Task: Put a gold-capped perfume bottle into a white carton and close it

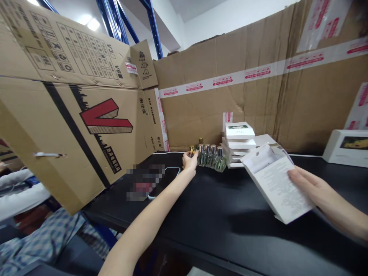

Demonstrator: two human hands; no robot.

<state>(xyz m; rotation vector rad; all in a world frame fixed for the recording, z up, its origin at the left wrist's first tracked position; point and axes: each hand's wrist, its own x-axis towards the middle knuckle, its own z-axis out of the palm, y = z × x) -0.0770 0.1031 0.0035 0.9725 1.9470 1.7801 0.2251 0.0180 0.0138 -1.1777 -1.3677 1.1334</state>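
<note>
My left hand reaches to the back of the black table, fingers closed round a small glass bottle with a gold cap. Most of that bottle is hidden behind the fingers. Right beside it stand several clear glass bottles with silver caps, upright in a row, and one more gold cap shows behind them. In my right hand is a white carton, tilted, its top end open toward the bottles and small print on its face. I cannot see down to the bottom of the carton.
Behind the bottles' right end rises a stack of white boxes. Another white box stands at the far right. A phone lies on the left of the black table. Cardboard walls enclose the back and left; a person's sleeve shows beyond.
</note>
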